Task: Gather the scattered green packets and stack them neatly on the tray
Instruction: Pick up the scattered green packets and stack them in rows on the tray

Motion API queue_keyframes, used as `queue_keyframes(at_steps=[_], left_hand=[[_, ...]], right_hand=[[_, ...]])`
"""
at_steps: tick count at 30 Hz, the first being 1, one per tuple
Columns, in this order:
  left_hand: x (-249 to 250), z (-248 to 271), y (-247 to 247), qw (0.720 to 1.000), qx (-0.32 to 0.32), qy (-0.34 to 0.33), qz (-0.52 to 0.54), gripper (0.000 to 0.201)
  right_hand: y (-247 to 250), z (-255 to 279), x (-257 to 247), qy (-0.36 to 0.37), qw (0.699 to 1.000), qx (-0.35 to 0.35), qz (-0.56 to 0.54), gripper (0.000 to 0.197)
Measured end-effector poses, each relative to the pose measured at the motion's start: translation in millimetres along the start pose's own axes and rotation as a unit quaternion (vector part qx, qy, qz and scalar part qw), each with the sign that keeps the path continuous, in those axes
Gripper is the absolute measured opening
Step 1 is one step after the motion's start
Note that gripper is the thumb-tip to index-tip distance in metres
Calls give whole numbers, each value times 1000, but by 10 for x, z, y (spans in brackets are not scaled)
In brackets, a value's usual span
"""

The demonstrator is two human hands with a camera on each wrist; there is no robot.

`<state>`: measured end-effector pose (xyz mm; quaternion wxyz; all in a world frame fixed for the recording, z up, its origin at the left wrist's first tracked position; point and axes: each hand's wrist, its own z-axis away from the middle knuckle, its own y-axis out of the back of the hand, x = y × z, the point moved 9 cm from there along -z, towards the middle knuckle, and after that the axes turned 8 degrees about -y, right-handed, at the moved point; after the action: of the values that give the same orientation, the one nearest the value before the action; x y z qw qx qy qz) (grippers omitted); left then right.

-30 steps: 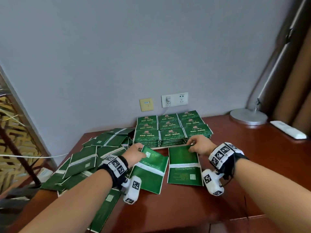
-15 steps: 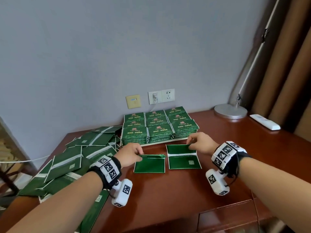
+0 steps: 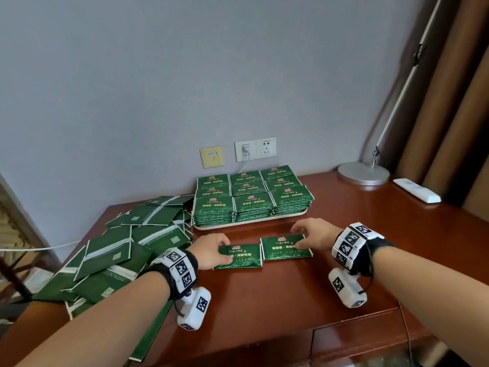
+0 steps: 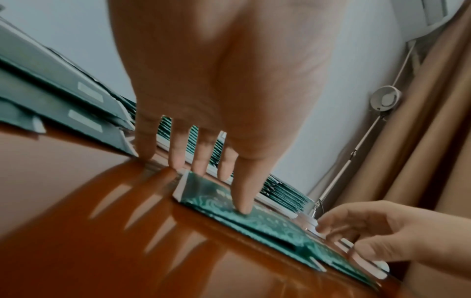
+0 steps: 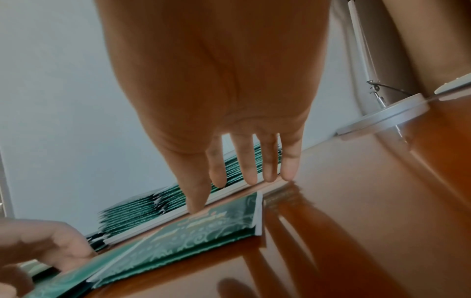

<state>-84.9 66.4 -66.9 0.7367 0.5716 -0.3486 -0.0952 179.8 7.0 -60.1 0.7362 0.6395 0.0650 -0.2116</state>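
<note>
Two folded green packets lie side by side on the brown table in front of the tray (image 3: 238, 225). My left hand (image 3: 218, 249) rests on the left packet (image 3: 243, 256); its thumb (image 4: 242, 201) presses the printed face while the straight fingers touch the table at the far edge. My right hand (image 3: 308, 234) lies the same way on the right packet (image 3: 283, 251), thumb (image 5: 198, 198) on its face (image 5: 203, 227). The tray holds neat stacks of green packets (image 3: 251, 200). A loose heap of unfolded packets (image 3: 119, 250) covers the table's left side.
A lamp base (image 3: 363, 174) and a white remote (image 3: 416, 190) sit at the back right. Wall sockets (image 3: 255, 150) with a plugged cable are behind the tray. Bare table lies between the two packets and the front edge, with a drawer (image 3: 357, 340) below it.
Both packets lay unfolded a second ago. They have been folded over and now lie smaller, printed face up, with my hands still on them.
</note>
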Motion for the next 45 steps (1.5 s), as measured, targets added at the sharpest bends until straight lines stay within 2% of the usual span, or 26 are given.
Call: queue_keyframes(at_steps=[6, 9, 13, 16, 19, 23, 26, 30, 35, 40, 45], left_hand=[[-36, -38, 14, 1000, 23, 19, -7, 67], [-2, -51, 54, 999, 32, 23, -20, 58], [26, -53, 70, 999, 33, 16, -12, 50], [44, -47, 75, 999, 32, 12, 38, 45], [31, -56, 103, 995, 40, 13, 86, 41], [3, -61, 165, 987, 63, 18, 148, 43], [-12, -72, 272, 977, 94, 29, 188, 45], [-5, -119, 477, 962, 136, 26, 233, 46], [-82, -235, 811, 933, 211, 23, 290, 42], [-316, -481, 1156, 916, 284, 41, 281, 36], [-573, -778, 1349, 909, 314, 73, 264, 18]], right_hand=[[-66, -19, -26, -4, 998, -14, 54, 67], [-50, -32, -14, -18, 997, -6, 68, 72], [-63, -54, 22, -33, 997, -12, 63, 64], [-87, -47, 38, -42, 998, -24, 46, 69], [-72, -45, 26, -42, 998, -31, 22, 59], [33, -52, -51, -32, 992, -27, -120, 42], [204, -67, -126, -19, 977, -3, -210, 43], [484, -161, -204, 14, 960, 60, -275, 51], [803, -349, -213, 40, 936, 133, -325, 44], [1035, -686, -101, 22, 921, 174, -348, 36], [1194, -1141, 77, -19, 915, 194, -354, 24]])
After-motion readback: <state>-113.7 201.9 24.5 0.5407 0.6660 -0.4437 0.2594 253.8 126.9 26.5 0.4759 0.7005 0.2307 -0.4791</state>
